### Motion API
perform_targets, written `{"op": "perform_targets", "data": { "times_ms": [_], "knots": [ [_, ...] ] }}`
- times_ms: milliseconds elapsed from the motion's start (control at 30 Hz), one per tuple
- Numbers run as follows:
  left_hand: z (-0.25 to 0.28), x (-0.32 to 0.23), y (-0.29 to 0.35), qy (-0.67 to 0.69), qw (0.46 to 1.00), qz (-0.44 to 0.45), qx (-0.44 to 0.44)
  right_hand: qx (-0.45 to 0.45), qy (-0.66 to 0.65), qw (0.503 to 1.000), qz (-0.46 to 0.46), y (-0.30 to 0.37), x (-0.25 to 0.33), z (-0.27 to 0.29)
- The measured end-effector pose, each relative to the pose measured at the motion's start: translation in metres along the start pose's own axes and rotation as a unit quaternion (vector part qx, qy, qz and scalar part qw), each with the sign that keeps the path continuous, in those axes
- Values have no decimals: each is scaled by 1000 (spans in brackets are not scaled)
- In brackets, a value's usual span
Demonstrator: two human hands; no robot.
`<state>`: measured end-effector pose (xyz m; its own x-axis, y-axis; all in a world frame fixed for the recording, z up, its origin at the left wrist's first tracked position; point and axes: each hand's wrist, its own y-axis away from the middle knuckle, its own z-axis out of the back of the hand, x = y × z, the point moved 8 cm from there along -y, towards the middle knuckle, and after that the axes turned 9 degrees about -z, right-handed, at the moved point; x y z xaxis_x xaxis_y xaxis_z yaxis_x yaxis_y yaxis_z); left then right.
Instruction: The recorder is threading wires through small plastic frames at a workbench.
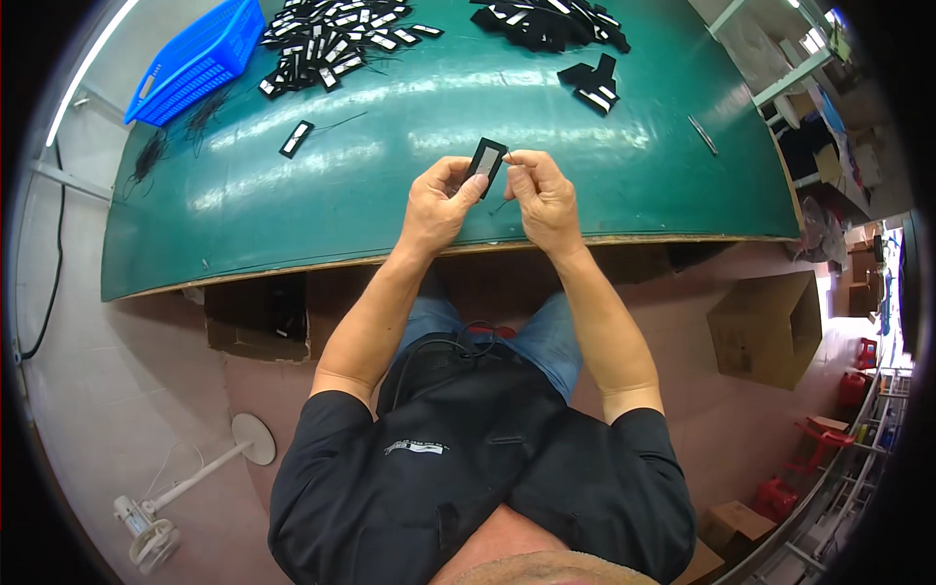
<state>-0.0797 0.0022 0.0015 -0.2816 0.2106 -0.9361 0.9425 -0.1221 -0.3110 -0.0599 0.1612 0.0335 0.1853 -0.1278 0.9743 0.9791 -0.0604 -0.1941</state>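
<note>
Between thumb and fingers, my left hand point(438, 203) grips a black rectangular tag point(490, 157) with a pale panel on its face, held tilted above the table's near edge. Close against the tag's upper right corner, my right hand point(542, 198) pinches a thin dark string point(508, 156). A loose end of string hangs below, between the hands. To the left on the table lies another black tag point(296, 138), its string stretched out to the right.
The green table point(390, 210) bears a heap of strung black tags point(336, 44), more black pieces point(551, 21), a small group point(593, 84) and a pen-like tool point(702, 135). A blue basket point(200, 63) and loose dark strings point(148, 156) are at left. Cardboard boxes point(765, 327) stand on the floor.
</note>
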Motion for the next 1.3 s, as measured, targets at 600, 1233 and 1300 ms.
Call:
{"op": "perform_targets", "data": {
  "times_ms": [600,1233,1300],
  "knots": [
    [-7,11,7,-97,994,-38,-43,-40,137,987,79,22,-15,6],
    [-7,8,12,-93,992,-45,-71,-41,156,983,85,22,-17,3],
    [-6,8,12,-100,991,-47,-73,-41,156,983,82,22,-17,3]
  ]
}}
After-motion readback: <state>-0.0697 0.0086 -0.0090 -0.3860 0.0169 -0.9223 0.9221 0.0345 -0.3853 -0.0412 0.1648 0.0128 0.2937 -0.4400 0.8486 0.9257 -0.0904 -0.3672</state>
